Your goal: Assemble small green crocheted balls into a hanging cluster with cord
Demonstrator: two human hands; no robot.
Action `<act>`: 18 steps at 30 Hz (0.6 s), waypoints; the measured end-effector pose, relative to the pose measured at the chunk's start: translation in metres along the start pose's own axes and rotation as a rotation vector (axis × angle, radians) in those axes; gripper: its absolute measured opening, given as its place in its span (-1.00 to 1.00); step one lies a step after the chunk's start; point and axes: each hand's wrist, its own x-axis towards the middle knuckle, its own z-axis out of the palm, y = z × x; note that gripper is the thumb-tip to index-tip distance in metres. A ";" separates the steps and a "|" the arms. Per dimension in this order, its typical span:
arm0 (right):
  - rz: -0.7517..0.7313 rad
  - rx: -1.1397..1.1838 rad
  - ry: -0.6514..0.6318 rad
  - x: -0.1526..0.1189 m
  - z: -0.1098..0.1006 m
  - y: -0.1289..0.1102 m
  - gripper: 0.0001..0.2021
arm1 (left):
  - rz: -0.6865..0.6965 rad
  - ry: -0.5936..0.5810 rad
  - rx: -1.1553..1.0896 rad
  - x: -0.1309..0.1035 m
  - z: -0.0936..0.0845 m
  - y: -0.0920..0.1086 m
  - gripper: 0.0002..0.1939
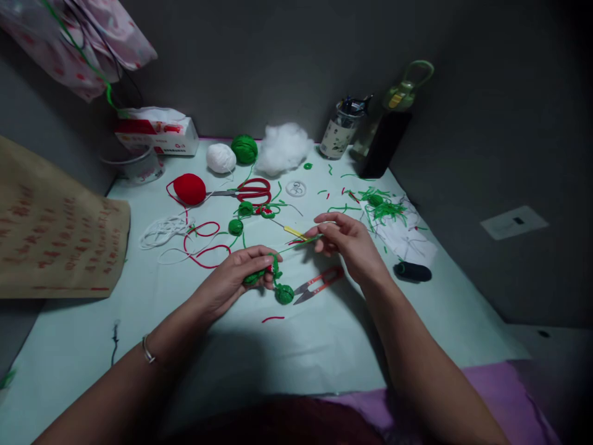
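My left hand [241,272] is closed around a green crocheted piece [252,277] with a bit of red and white, partly hidden by the fingers. From it hangs a small green crocheted ball [284,293], just above the table. A strand of green yarn [296,244] runs from this piece across to my right hand [340,238], which pinches it between thumb and fingers. Whether a needle is also in that pinch is too small to tell. Beside the right fingertips is a yellow-handled crochet hook [295,233]. Orange thread snips [319,284] lie below, between the hands.
Behind the hands are red scissors [254,191], a red yarn ball [189,189], a white yarn ball [221,158], a green yarn ball [244,149] and white stuffing [284,148]. Green scraps [384,207] lie right. A tall bottle [386,136] and a paper bag [60,228] flank the table.
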 end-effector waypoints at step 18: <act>-0.281 -1.016 -0.673 -0.037 -0.021 -0.024 -0.88 | 0.097 0.128 -0.055 0.003 -0.009 0.004 -0.78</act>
